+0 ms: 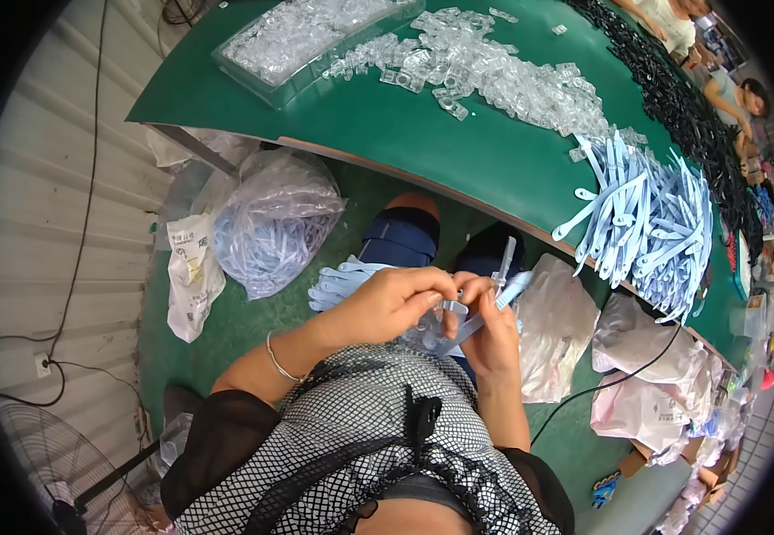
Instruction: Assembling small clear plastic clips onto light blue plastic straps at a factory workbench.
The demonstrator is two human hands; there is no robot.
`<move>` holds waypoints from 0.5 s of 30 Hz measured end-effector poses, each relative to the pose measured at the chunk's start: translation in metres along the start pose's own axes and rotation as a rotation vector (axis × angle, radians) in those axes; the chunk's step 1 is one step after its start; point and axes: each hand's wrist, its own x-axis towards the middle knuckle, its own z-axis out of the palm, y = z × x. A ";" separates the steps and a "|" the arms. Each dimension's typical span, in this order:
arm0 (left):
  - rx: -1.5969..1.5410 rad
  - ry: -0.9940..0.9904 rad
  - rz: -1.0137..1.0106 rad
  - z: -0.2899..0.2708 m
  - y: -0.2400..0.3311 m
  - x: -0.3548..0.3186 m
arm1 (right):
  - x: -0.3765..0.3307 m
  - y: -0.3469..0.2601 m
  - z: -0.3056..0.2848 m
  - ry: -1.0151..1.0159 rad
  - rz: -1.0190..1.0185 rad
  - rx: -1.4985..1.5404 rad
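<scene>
Above my lap, my left hand and my right hand meet, fingers pinched close together. A light-blue plastic strap runs slantwise through the fingers of my right hand, with a clear strip sticking up beside it. Between finger and thumb, my left hand grips a small clear plastic piece; its exact shape is partly hidden by the fingers. More light-blue straps lie on my lap left of my wrist. Under the hands are some clear plastic pieces.
On the green table ahead sit a clear tray of clear parts, a heap of clear pieces, a blue strap pile and black parts. Bags stand below. Two other people work at far right. A fan stands lower left.
</scene>
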 end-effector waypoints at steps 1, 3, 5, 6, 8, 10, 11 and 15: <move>0.000 0.000 0.000 0.000 -0.002 0.001 | -0.001 0.000 -0.001 0.000 0.000 0.000; -0.524 -0.045 -0.141 -0.001 -0.009 0.001 | -0.004 0.001 -0.004 0.032 0.106 -0.113; -0.611 -0.073 -0.144 0.002 -0.013 0.000 | -0.004 -0.004 0.002 0.050 0.156 -0.215; -0.610 -0.071 -0.133 0.004 -0.015 0.000 | -0.006 -0.006 0.002 0.059 0.143 -0.286; -0.612 -0.067 -0.122 0.004 -0.015 0.000 | -0.008 -0.002 -0.002 0.097 0.098 -0.293; -0.683 -0.065 -0.174 0.003 -0.009 0.001 | -0.005 0.005 0.002 0.058 -0.016 -0.308; -0.681 -0.065 -0.177 0.004 -0.008 0.002 | -0.004 0.008 0.004 0.018 -0.129 -0.325; -0.897 -0.092 -0.194 0.006 -0.013 -0.003 | -0.006 0.007 0.000 -0.016 -0.083 -0.185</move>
